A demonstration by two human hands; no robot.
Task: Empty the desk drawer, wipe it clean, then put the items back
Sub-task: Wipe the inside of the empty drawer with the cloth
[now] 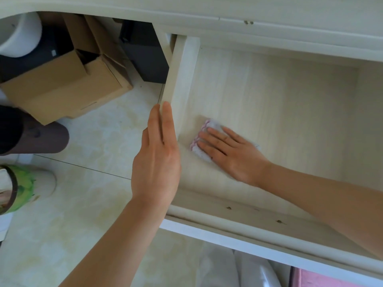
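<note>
inspector a: the drawer (269, 96) is standing pulled out and bare. the right hand (232, 150) is pressing flat, fingers straight, on the cloth (202, 139) at the front left of its floor.

inspector b: the left hand (158, 154) is lying along the left wall, fingers straight. risk: too hard a push is likely racking the drawer, or leaving the far corners unwiped.
</note>
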